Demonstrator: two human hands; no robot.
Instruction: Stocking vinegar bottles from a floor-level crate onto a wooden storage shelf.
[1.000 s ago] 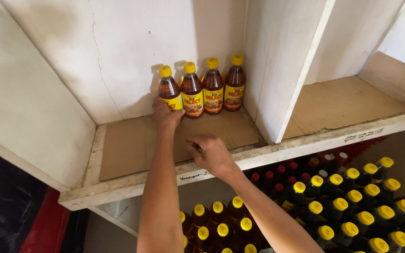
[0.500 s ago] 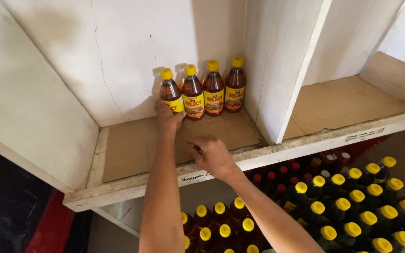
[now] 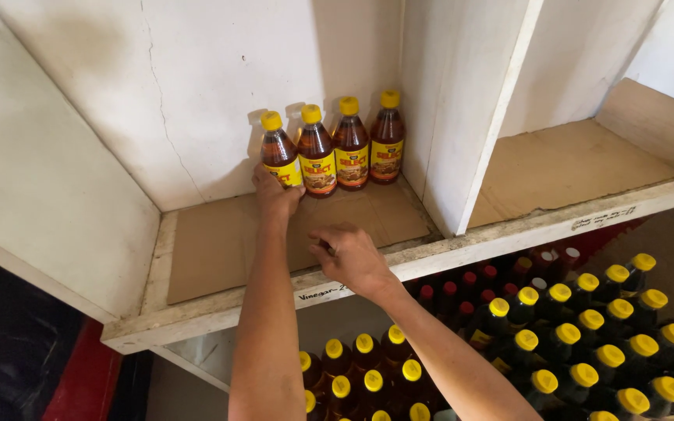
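Four upright bottles stand in a row at the back wall of the shelf [image 3: 220, 249], long axes vertical. At the row's left end, the leftmost bottle [image 3: 280, 156] has the left hand [image 3: 277, 195] curled against its base, touching it. The right hand [image 3: 352, 257] hangs nearer the shelf's front edge, well short of that bottle, fingers loosely bent, apparently empty.

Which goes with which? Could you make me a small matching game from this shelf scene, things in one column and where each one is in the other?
Things:
1. left hand
2. right hand
3. four brown bottles
4. yellow-capped bottles

Places:
A. in a row at the back wall of the shelf
B. on the leftmost bottle of the row
C. below the shelf
D. over the cardboard near the shelf's front edge

Pairs: 1-B, 2-D, 3-A, 4-C
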